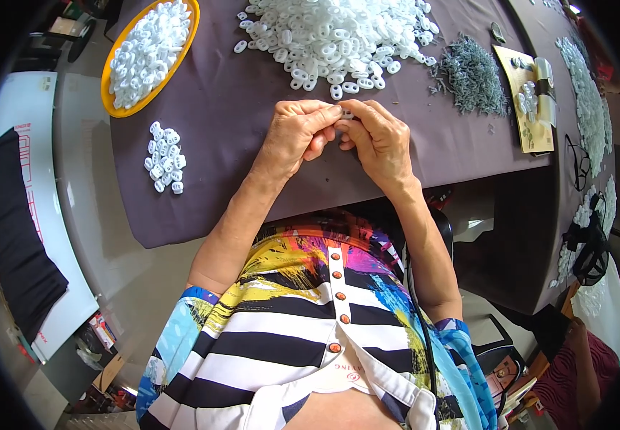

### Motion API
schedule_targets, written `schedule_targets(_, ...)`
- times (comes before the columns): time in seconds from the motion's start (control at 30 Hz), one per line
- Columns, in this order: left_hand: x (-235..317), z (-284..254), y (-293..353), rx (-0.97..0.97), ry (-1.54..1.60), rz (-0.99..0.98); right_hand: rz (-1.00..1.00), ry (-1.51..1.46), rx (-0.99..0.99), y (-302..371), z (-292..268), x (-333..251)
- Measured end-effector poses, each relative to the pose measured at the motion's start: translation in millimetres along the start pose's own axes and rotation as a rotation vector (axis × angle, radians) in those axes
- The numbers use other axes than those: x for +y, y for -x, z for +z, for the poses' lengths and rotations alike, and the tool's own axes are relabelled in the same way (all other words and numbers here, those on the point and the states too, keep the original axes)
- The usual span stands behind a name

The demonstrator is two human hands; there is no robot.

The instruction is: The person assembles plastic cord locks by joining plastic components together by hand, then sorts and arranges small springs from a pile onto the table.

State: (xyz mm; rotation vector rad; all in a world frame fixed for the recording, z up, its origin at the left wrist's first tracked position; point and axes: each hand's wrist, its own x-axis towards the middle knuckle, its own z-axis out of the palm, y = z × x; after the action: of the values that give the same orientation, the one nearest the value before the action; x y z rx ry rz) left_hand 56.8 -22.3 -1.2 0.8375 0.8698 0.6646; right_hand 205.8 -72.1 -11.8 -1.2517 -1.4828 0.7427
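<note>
My left hand (297, 132) and my right hand (378, 137) meet above the near middle of the cloth-covered table (231, 150), fingertips almost touching. Between the right thumb and forefinger sits a small white oval two-hole plastic piece (348, 113), partly hidden. The left thumb and forefinger are pinched together against it; whatever they hold is covered by the fingers. Just beyond the hands lies a big heap of loose white two-hole pieces (331, 43). A smaller group of white pieces (164, 158) rests to the left, near the table edge.
A yellow oval tray (112, 106) full of white pieces stands at far left. Right of the heap lies a pile of tiny grey parts (473, 77), then a tan board (532, 136) with clear items. Eyeglasses (579, 161) lie farther right. Another person's arm (584, 358) shows at lower right.
</note>
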Motion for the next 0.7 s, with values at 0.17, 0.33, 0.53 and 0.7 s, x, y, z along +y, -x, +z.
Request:
schedule_targets(0.17, -0.1, 0.3, 1.5, -0.009, -0.062, 0.018, -0.008, 0.018, -0.024, 1.0, -1.8, 1.7)
schedule_targets(0.33, -1.3, 1.7, 4.2, 0.002, -0.026, 0.027, 0.002, -0.027, -0.029, -0.7, -1.8, 4.2)
schedule_targets(0.53, -8.0, 2.1, 1.9, 0.034, -0.040, 0.076, 0.091, -0.115, -0.043, -1.9, -2.3, 3.9)
schedule_targets(0.7, -6.4, -1.6, 0.3, 0.058, -0.024, 0.073, 0.132, -0.129, -0.063, -0.6, -3.9, 5.7)
